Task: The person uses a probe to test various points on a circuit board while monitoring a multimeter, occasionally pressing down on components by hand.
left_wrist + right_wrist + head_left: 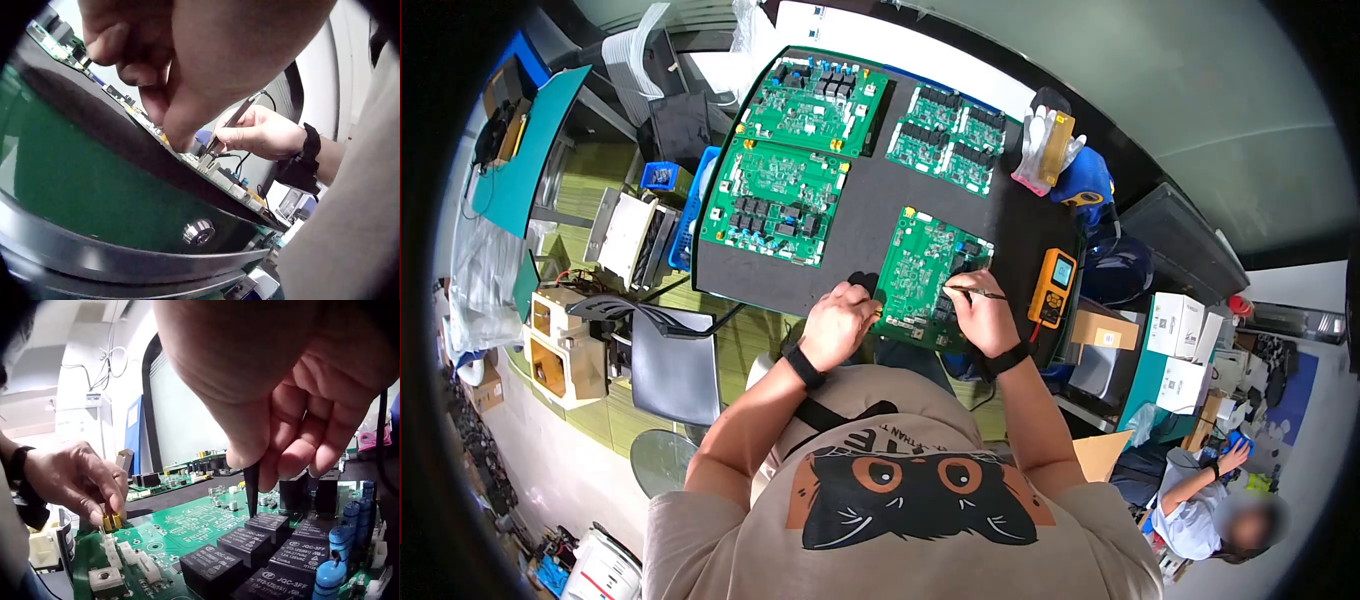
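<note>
A green circuit board (pixel 915 270) lies on the dark table mat before the person. The right hand (pixel 980 313) pinches a slim dark tweezer-like tool (pixel 978 292); in the right wrist view the tool (pixel 251 490) points down beside black relays (pixel 265 526). At the board's left edge, the left hand (pixel 840 322) has thumb and index finger at small yellow parts (pixel 112 522), seen pinched together in the right wrist view. Blue cylindrical parts (pixel 328 578) stand along the relays. The left wrist view shows the left hand (pixel 206 62) close over the board's edge.
Two larger boards (pixel 810 105) lie at the back left, a panel of smaller boards (pixel 948 138) at the back. A yellow multimeter (pixel 1053 288), a blue tool (pixel 1084 180) and white gloves (pixel 1036 145) lie right. Another person (pixel 1200 500) is at the lower right.
</note>
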The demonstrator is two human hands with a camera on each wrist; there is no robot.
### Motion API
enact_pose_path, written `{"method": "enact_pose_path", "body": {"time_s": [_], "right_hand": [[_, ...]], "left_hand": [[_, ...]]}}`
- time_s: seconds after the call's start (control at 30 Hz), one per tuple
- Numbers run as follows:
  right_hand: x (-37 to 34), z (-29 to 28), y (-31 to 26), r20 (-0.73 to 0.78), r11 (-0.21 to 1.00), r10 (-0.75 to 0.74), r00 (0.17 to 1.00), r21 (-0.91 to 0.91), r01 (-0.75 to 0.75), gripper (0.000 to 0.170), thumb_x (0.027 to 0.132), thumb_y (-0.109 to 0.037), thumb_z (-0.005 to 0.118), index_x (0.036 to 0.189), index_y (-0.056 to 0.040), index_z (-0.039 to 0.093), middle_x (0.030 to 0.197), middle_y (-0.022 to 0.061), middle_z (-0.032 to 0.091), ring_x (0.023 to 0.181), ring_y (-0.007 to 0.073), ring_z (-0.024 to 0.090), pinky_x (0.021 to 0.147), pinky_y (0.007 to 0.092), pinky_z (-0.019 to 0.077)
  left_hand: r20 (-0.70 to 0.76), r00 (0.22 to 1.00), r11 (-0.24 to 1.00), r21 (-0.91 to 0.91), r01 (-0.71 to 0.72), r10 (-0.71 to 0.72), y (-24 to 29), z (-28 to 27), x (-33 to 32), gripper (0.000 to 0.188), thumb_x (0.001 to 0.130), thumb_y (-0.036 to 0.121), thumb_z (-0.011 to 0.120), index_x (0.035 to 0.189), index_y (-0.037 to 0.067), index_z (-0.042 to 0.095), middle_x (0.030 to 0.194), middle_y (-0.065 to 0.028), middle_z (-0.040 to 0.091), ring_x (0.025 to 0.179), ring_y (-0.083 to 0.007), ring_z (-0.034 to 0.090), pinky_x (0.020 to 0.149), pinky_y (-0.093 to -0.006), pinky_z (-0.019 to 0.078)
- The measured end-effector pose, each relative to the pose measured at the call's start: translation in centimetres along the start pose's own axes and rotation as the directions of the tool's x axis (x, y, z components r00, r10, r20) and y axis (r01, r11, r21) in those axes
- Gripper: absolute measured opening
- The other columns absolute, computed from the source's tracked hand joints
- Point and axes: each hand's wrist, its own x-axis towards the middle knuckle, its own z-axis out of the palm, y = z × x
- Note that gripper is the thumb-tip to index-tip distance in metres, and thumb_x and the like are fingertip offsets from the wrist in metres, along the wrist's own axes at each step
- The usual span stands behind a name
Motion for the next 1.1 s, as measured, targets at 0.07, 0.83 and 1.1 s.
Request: {"method": "enact_pose_path", "body": {"time_s": [0.07,0.83,1.1], "right_hand": [[-0.19,0.02,0.01,0.017,1.0,0.005,1.0,0.002,-0.005,0.004,0.088,-0.005,0.067,0.092,-0.0042,0.068,0.094,0.0093,0.069,0.093,0.0312,0.062,0.083,0.0409,0.0522],[0.04,-0.75,-0.39,0.043,0.997,0.07,0.997,0.042,-0.072,0.005,0.089,-0.007,0.066,0.093,-0.0041,0.069,0.094,0.0102,0.069,0.093,0.032,0.063,0.084,0.0415,0.0513],[-0.42,-0.46,-0.46,0.012,0.996,0.07,0.997,0.06,-0.071,0.004,0.089,-0.008,0.067,0.091,-0.0045,0.069,0.093,0.0106,0.069,0.093,0.032,0.063,0.084,0.0414,0.0513]], "left_hand": [[-0.005,1.0,0.999,0.032,0.012,-0.012,0.27,0.42,-0.35,0.019,0.08,0.012,0.074,0.099,0.008,0.074,0.094,-0.0064,0.064,0.091,-0.0273,0.062,0.08,-0.0392,0.0523],[-0.017,0.999,0.999,-0.012,0.036,-0.036,0.61,0.53,-0.51,0.019,0.082,0.012,0.073,0.101,0.006,0.073,0.096,-0.0075,0.065,0.092,-0.0293,0.061,0.082,-0.0397,0.0512],[-0.025,0.998,0.999,-0.003,0.054,-0.054,0.79,1.11,-0.85,0.019,0.084,0.01,0.072,0.102,0.006,0.073,0.099,-0.0081,0.065,0.094,-0.0297,0.061,0.084,-0.0404,0.0521]]}}
